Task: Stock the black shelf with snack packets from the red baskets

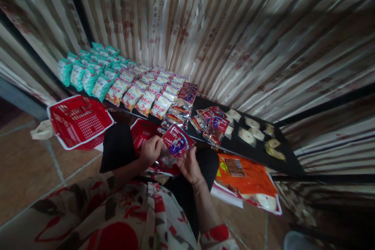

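Holding packet [179,142] by opposite edges above middle red basket [142,129]

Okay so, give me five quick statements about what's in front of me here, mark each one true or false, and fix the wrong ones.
1. The left hand and right hand both hold a red-and-purple packet. True.
2. The teal packets stand at the right end of the black shelf. False: they stand toward its left end.
3. A red basket is between the person's knees. True.
4. The orange bag lies on top of the black shelf. False: it is below the shelf's front edge.
5. Round white packs lie on the right part of the shelf. True.
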Demonstrator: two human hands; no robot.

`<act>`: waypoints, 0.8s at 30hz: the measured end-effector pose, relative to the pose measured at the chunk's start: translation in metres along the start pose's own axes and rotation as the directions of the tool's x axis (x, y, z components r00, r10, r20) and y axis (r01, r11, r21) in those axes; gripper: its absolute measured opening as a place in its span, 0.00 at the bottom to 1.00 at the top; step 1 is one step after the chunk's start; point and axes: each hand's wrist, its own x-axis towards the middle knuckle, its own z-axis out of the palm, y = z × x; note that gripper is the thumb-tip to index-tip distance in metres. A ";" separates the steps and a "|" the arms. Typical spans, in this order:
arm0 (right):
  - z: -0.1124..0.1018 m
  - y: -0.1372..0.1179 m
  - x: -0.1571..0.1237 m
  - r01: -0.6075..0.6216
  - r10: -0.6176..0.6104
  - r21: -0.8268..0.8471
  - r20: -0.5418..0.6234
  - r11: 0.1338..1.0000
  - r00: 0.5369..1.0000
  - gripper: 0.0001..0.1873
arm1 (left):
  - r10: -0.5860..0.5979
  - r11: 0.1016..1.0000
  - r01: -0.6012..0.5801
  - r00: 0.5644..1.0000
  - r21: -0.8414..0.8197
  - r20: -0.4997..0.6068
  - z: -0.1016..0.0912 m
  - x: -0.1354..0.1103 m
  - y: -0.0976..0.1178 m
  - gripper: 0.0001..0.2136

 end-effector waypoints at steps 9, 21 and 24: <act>0.016 0.006 0.003 0.102 -0.112 -0.187 -0.045 0.977 0.993 0.19 | -0.086 0.993 0.082 0.995 0.080 0.044 -0.008 0.013 0.020 0.10; 0.021 -0.029 0.017 0.240 -0.292 -0.187 -0.343 0.953 0.893 0.19 | -0.149 0.986 0.161 0.971 -0.049 0.188 -0.009 0.029 0.041 0.11; 0.016 -0.036 0.025 0.255 -0.307 -0.186 -0.356 0.949 0.883 0.17 | -0.162 0.956 0.207 0.964 -0.209 0.213 0.000 0.030 0.040 0.09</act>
